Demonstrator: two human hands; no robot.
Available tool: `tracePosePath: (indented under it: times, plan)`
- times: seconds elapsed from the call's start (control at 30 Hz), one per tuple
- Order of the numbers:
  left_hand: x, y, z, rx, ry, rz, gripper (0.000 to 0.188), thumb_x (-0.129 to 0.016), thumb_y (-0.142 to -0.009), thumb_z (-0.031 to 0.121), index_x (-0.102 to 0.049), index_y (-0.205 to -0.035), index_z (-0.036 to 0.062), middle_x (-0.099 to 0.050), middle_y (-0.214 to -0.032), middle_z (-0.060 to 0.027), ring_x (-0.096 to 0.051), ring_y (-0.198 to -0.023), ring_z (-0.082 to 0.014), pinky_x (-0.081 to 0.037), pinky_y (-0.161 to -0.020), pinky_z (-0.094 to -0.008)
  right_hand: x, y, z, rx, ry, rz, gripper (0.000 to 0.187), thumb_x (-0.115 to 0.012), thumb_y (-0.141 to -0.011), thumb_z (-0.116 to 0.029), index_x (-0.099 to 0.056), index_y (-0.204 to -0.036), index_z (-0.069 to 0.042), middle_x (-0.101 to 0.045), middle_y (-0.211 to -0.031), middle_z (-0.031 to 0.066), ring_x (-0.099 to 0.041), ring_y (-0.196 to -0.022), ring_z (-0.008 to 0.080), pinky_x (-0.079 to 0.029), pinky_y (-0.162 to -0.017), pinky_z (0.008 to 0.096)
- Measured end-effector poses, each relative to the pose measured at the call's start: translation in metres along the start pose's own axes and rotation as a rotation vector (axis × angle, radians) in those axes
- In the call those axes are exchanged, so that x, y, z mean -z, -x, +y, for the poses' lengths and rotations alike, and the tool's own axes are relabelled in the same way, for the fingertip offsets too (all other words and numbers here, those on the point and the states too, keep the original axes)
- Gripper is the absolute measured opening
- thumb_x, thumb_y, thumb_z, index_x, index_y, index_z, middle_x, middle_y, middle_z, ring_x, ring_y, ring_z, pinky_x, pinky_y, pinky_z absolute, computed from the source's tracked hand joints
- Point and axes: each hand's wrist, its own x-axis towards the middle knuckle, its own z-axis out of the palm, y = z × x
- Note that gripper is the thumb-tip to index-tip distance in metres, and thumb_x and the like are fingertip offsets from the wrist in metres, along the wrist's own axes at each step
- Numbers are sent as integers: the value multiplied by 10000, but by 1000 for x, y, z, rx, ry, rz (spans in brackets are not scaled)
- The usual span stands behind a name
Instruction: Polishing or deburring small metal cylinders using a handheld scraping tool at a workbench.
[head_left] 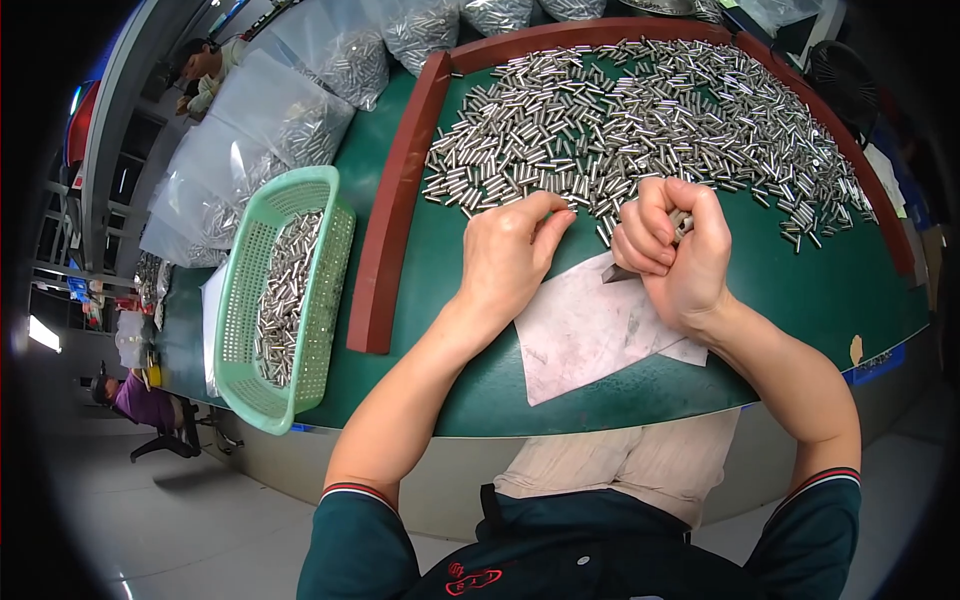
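Note:
A broad pile of small shiny metal pins (540, 130) is spread over the green tabletop ahead of me. At its near edge is my left hand (505, 245), thumb and forefinger pinched together; whatever sits between the tips is too small or hidden to make out. Right of it, my right hand (680, 250) is curled into a fist around a dark metal tool (620, 273). The tool's flat tip pokes out below the fingers, while the fist covers most of the rest. Beneath both hands lies a stained pale pink cloth (580, 335).
Dark red wooden rails (393, 230) border the pile. A green plastic basket (335, 270) holding more pins stands to the left. Clear plastic bags (265, 115) filled with pins line the table's far left. A seated person (150, 400) is at far left, another person (200, 65) beyond the bags.

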Motion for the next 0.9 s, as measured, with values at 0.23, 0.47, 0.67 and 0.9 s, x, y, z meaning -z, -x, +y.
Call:
tracePosePath:
  times: [0.23,0.47,0.67,0.9]
  plan:
    - [-6,0,-2,-87,-152,-37,81,-609,-743,100,-616,-805,48,-573,-581,-110,-560,-494,-238,-421,-476,-318,2,0,0,-9,-5,-14,290,-296,-796,-240,-286,-540,-106,-244,-438,-26,-169,-393,66,-154,-402,227]
    - [9,-1,-5,-67,-20,-92,65,-557,-774,35,-595,-822,15,-569,-608,-128,-571,-511,-197,-425,-479,-280,1,0,-1,-22,3,-10,310,-278,-817,-245,-280,-537,-112,-241,-427,-24,-172,-384,72,-164,-403,232]
    - [8,2,12,66,-306,-76,350,-589,-791,278,-495,-578,17,-475,-476,-151,-481,-435,-322,-360,-423,-384,3,-1,0,-27,27,-2,317,-268,-821,-242,-273,-528,-122,-244,-418,-26,-176,-383,76,-173,-408,238]
    - [12,7,14,102,-455,-196,407,-599,-779,298,-466,-518,15,-489,-463,-151,-507,-455,-335,-375,-431,-415,3,0,0,-10,-13,-38,305,-287,-823,-236,-290,-547,-105,-245,-435,-28,-182,-384,59,-165,-392,217]
